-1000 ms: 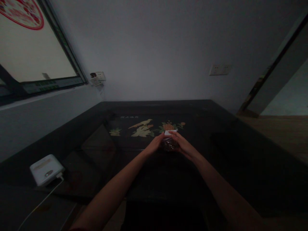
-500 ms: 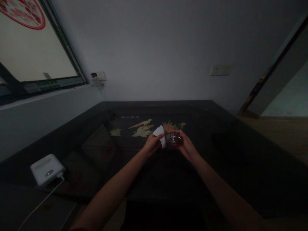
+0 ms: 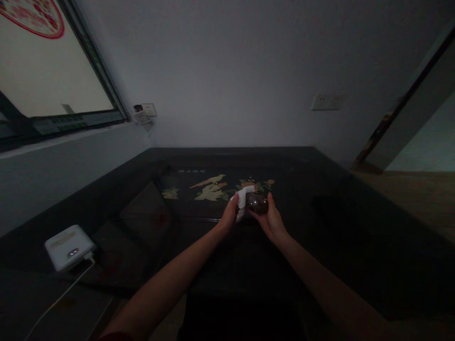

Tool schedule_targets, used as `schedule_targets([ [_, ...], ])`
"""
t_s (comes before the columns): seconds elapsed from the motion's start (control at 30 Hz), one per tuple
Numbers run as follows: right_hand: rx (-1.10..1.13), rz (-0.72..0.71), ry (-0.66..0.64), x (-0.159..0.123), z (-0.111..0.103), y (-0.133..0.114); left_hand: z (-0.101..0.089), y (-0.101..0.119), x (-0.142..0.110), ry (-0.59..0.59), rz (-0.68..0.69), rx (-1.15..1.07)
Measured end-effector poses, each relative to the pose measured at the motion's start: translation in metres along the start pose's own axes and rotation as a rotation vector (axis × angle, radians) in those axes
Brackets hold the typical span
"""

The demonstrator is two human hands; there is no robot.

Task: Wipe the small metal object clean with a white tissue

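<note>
A small, dark, shiny rounded vessel, perhaps a glass jar, is held above the dark table. My right hand grips it from the right, with the thumb along its side and the fingers underneath. My left hand is closed on a crumpled white tissue, which lies against the jar's left side. Whether the tissue reaches inside the jar I cannot tell in the dim light.
The dark glossy table carries a bird-and-flower picture beyond my hands. At the left stands a white box-shaped device with a white cable. Wall sockets sit above the table's far edge.
The jar has been turned and tilted in my right hand. My left hand has shifted slightly right, and the tissue now bunches over the jar's left side.
</note>
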State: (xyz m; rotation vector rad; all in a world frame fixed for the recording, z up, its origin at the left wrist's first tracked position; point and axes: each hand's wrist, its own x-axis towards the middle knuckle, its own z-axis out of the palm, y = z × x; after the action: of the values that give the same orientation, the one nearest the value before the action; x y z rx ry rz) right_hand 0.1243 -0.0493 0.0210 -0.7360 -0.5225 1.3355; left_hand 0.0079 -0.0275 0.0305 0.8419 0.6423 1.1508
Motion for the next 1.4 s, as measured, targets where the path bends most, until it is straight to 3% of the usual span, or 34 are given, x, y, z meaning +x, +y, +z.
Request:
schedule_targets([
  [0.2,-0.091,-0.018,-0.114,-0.007,0.002,0.001,0.005,0.011,-0.006,-0.069,0.111,0.024],
  [0.47,-0.098,-0.027,-0.058,-0.012,0.006,0.003,0.003,0.009,-0.003,-0.058,0.115,0.054],
  [0.67,-0.053,-0.006,-0.010,-0.004,-0.002,0.000,-0.001,0.004,-0.008,-0.227,0.240,0.321],
  [0.77,-0.050,0.023,-0.031,-0.001,-0.004,0.003,-0.003,0.005,-0.011,-0.244,0.319,0.469],
  [1.0,-0.080,0.132,-0.186,-0.010,0.002,0.010,-0.004,0.005,-0.013,-0.102,0.415,0.476],
  [1.23,-0.210,0.057,-0.157,-0.015,0.007,0.004,-0.005,0.003,-0.013,-0.089,0.437,0.468],
  [1.4,-0.165,0.014,-0.171,-0.015,0.010,0.002,-0.007,0.001,-0.003,0.010,0.300,0.367],
])
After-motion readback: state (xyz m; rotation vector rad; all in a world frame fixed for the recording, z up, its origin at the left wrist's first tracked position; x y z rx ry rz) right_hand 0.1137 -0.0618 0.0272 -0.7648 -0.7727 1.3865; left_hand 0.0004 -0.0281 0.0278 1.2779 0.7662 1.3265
